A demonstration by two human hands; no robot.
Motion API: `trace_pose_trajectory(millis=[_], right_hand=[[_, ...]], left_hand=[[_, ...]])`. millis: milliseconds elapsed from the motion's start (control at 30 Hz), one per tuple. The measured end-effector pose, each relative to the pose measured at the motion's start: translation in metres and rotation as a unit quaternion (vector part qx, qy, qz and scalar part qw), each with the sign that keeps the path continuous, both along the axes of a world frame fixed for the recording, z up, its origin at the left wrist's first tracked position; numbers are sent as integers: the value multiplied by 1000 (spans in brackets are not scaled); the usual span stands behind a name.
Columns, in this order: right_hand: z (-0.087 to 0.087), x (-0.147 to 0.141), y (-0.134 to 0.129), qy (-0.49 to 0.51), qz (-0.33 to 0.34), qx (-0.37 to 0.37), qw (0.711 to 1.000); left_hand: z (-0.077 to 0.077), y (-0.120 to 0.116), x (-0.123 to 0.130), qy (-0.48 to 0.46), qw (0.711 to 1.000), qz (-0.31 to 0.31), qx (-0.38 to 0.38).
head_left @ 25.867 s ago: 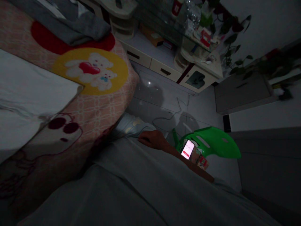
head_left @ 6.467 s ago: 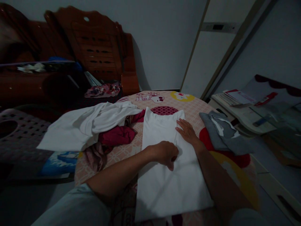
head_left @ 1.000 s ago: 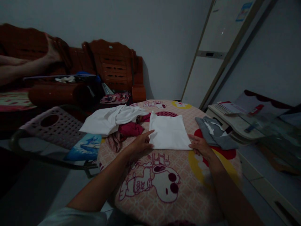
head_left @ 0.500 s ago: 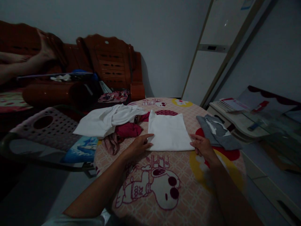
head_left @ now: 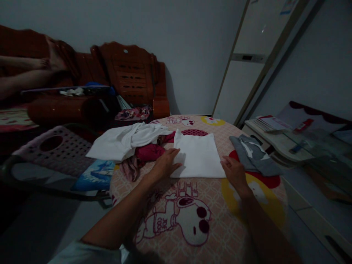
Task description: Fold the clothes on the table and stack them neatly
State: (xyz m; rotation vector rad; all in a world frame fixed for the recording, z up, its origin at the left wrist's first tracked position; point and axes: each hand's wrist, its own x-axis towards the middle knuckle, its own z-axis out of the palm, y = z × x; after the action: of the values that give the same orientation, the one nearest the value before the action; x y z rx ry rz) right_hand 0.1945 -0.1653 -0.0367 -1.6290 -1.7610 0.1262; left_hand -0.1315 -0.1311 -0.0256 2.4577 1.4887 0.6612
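A white folded garment (head_left: pixel 198 156) lies flat in a near-square on the round table. My left hand (head_left: pixel 165 164) is at its left edge, thumb and fingers apart, fingertips over the cloth. At the right edge is my right hand (head_left: pixel 234 171), its fingers loosely bent, with no cloth seen between them. To the left is a loose heap with a white garment (head_left: pixel 123 141) on top and a dark red cloth (head_left: pixel 150 152) under it. A grey folded garment (head_left: pixel 251 154) with white strings rests on the right.
A patterned tablecloth (head_left: pixel 217 220) covers the table. Left of it stands a woven chair (head_left: pixel 68 157) with a blue printed cushion (head_left: pixel 96 174). Behind is a wooden sofa (head_left: pixel 132 79) where a person's legs (head_left: pixel 27 75) rest. A cabinet with papers (head_left: pixel 271 123) stands at the right.
My left hand has risen slightly and moved further over the garment's edge. My right hand has shifted a little up, off the lower right corner. The white garment stays in place.
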Motion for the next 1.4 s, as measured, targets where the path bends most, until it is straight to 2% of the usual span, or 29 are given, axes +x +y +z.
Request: trace_pose_trajectory(millis=[100,167,233,333,433,533,667,733,800,933,1033,1233,1400], right_hand=[[-8,-18,5,-67,86,62,992],[-20,-26,8,-112,127,50,984],[-33,-29,10,-157,144,7,977],[-48,-25,10,-198,143,-38,969],[-51,-22,8,-202,135,-48,969],[-41,-27,15,-186,137,-53,971],[-20,-44,49,-177,158,-31,971],[-13,-51,71,-187,156,-31,969],[-12,-54,90,-201,143,-45,968],[-27,-47,112,-221,107,-108,963],[-39,-39,116,-225,102,-119,962],[-50,-31,119,-206,113,-73,969],[-55,-31,119,-201,69,-78,974]], left_hand=[[-2,8,21,-21,994,-101,36],[-6,13,32,-4,989,-142,28],[-14,18,38,40,987,-153,10],[-29,24,36,117,984,-135,-20],[-35,29,30,150,980,-121,-40],[-23,38,32,125,984,-120,-53],[0,63,52,57,990,-126,-11],[3,77,64,55,991,-124,-10],[-1,89,71,78,991,-107,-24],[-21,104,67,139,987,-66,-40],[-31,107,59,151,985,-69,-38],[-31,110,52,128,991,-46,-17],[-32,117,43,128,991,-1,-23]])
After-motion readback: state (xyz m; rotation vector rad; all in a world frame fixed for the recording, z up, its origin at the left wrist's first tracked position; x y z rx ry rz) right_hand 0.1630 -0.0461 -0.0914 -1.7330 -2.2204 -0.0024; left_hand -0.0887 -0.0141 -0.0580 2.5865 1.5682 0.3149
